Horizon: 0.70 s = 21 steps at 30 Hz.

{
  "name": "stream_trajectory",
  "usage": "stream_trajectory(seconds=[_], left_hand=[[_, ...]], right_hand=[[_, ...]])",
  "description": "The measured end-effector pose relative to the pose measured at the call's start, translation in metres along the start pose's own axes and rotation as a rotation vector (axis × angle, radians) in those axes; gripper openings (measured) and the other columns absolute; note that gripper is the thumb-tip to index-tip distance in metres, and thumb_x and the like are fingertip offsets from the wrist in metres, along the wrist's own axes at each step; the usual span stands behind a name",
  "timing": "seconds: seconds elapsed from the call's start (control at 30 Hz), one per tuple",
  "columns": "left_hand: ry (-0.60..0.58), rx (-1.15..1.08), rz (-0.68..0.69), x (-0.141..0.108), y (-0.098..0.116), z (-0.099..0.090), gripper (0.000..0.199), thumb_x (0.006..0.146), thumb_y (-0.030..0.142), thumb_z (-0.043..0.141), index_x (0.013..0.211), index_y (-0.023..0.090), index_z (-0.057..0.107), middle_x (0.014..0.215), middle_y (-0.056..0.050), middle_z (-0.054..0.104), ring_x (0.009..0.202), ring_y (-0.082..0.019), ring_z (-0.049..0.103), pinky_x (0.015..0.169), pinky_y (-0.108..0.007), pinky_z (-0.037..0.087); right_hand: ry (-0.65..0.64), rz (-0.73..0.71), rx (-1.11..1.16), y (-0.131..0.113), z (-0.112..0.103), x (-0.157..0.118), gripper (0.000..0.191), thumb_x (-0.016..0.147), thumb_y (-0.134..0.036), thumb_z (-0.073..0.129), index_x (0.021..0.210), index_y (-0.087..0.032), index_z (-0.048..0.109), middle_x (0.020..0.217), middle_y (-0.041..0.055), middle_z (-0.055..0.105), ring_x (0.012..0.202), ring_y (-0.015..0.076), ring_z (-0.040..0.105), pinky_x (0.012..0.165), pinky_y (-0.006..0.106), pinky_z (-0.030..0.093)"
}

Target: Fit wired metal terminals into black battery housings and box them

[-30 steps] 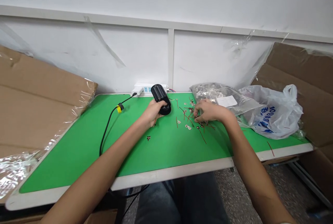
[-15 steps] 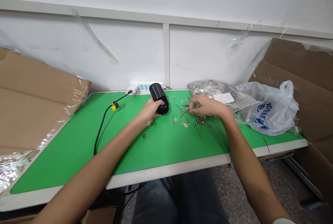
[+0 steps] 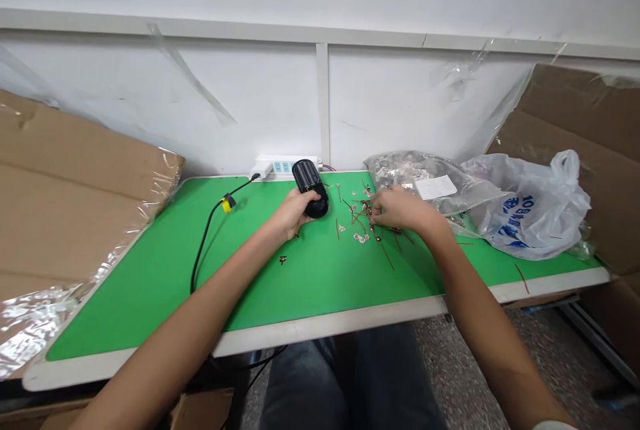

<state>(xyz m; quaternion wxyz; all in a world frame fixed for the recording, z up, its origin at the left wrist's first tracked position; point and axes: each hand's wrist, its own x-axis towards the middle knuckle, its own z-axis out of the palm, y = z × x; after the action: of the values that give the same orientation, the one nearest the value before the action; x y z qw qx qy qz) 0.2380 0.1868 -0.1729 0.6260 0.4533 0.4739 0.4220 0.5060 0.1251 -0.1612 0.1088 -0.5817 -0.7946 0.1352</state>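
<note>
My left hand [image 3: 294,212] grips a black battery holder [image 3: 310,187], holding it just above the green table mat [image 3: 150,283] near the back. My right hand [image 3: 397,209] rests over a scatter of small metal contacts with red wires [image 3: 361,227], its fingertips pinched down among them. Whether it has one pinched I cannot tell. One loose contact [image 3: 283,259] lies alone on the mat below my left hand.
A clear bag of metal parts [image 3: 415,173] and a white plastic bag [image 3: 533,210] lie at the right rear. A white power strip [image 3: 280,166] sits against the wall, with a black cable [image 3: 205,237] running off the mat. Cardboard sheets [image 3: 65,183] flank both sides.
My right hand lifted slightly from the pile, then dropped back onto the wired contacts. My left hand kept its hold on the battery holder. The view shifted a little.
</note>
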Motion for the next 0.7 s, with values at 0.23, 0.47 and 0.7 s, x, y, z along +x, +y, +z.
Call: stream_trajectory(seconds=[0.23, 0.47, 0.7], left_hand=[[-0.023, 0.001, 0.010, 0.002, -0.003, -0.002, 0.036, 0.068, 0.018, 0.073, 0.102, 0.017, 0.063, 0.088, -0.006, 0.070, 0.077, -0.021, 0.071, 0.064, -0.030, 0.060], [-0.107, -0.061, -0.036, -0.002, -0.002, -0.001, 0.038, 0.071, 0.024, 0.078, 0.106, 0.019, 0.064, 0.101, -0.009, 0.076, 0.083, -0.020, 0.073, 0.071, -0.031, 0.063], [-0.226, -0.211, 0.023, -0.010, 0.004, 0.001, 0.028, 0.065, 0.017, 0.066, 0.093, 0.019, 0.059, 0.079, -0.001, 0.068, 0.063, -0.013, 0.063, 0.063, -0.026, 0.058]], right_hand=[[0.052, -0.108, 0.058, -0.006, -0.007, 0.008, 0.024, 0.094, -0.037, 0.069, 0.078, -0.020, 0.074, 0.098, 0.0110, 0.075, 0.106, 0.0277, 0.067, 0.093, 0.034, 0.049], [-0.072, -0.061, 0.005, -0.014, 0.005, 0.007, 0.022, 0.082, -0.042, 0.081, 0.087, -0.022, 0.073, 0.104, 0.0087, 0.070, 0.102, 0.0268, 0.063, 0.085, 0.033, 0.049], [0.002, -0.071, -0.018, -0.021, 0.031, 0.019, 0.011, 0.095, -0.027, 0.063, 0.097, -0.020, 0.071, 0.116, 0.0132, 0.068, 0.121, 0.0310, 0.058, 0.103, 0.041, 0.046]])
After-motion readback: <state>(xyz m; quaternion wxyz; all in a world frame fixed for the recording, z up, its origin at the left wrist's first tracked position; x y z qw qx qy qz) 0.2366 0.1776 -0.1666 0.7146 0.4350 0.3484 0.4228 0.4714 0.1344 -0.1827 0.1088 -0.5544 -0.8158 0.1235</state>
